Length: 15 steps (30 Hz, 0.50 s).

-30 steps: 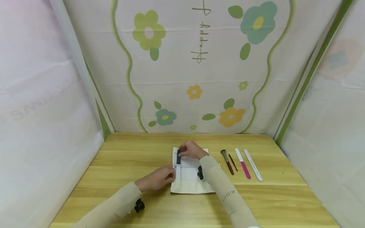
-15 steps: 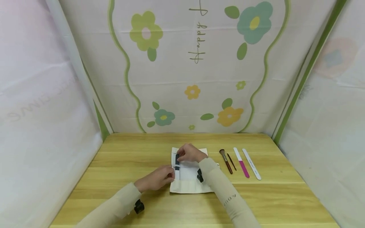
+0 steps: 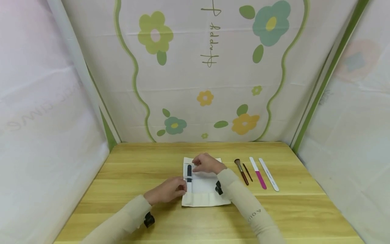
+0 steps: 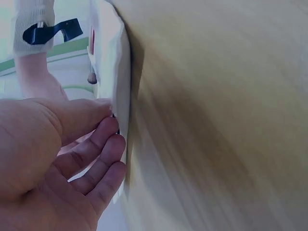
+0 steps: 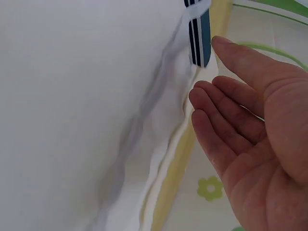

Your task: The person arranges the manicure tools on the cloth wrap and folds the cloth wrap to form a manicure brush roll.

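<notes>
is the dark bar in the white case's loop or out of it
In: the loop crosses over the dark bar, which shows on either side of it in the head and right wrist views.

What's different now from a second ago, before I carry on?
The dark strip has slid toward the person, passing under the band of the white pouch. The right hand has let go of it and shifted right. The left hand stays at the pouch's left edge; the brush, thin stick and two nail files lie as before.
</notes>
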Available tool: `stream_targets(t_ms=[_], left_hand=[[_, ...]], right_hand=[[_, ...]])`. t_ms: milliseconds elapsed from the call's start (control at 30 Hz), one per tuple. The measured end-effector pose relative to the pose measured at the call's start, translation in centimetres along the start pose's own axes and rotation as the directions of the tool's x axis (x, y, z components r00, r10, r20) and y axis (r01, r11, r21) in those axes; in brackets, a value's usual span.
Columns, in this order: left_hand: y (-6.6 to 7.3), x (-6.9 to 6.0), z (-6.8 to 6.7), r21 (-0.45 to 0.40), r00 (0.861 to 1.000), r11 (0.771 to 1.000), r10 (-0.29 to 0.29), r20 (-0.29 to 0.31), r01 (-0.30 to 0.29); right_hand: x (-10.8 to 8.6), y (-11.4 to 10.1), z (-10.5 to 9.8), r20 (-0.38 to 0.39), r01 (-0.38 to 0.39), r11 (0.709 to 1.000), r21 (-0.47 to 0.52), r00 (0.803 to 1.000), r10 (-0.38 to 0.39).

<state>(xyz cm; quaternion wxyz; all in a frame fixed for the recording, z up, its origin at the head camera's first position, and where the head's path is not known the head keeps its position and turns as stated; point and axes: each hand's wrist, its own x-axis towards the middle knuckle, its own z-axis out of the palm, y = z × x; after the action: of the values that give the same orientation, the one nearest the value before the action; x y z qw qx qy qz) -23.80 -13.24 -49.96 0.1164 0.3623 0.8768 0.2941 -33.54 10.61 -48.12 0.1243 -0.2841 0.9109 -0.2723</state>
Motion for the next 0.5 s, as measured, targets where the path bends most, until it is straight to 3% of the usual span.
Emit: stream_targets(t_ms=[200, 500], left_hand=[[0.0, 0.3, -0.4, -0.062, 1.000, 0.998, -0.020, -0.013, 0.019], [0.0, 2.1, -0.9, -0.011, 0.996, 1.000, -0.012, -0.086, 0.011]], right_hand=[[-3.4, 2.6, -3.0, -0.028, -0.003, 1.000, -0.026, 1.000, 0.002], [-10.3, 8.3, -9.0, -0.087, -0.087, 0.987, -0.133, 0.993, 0.076]])
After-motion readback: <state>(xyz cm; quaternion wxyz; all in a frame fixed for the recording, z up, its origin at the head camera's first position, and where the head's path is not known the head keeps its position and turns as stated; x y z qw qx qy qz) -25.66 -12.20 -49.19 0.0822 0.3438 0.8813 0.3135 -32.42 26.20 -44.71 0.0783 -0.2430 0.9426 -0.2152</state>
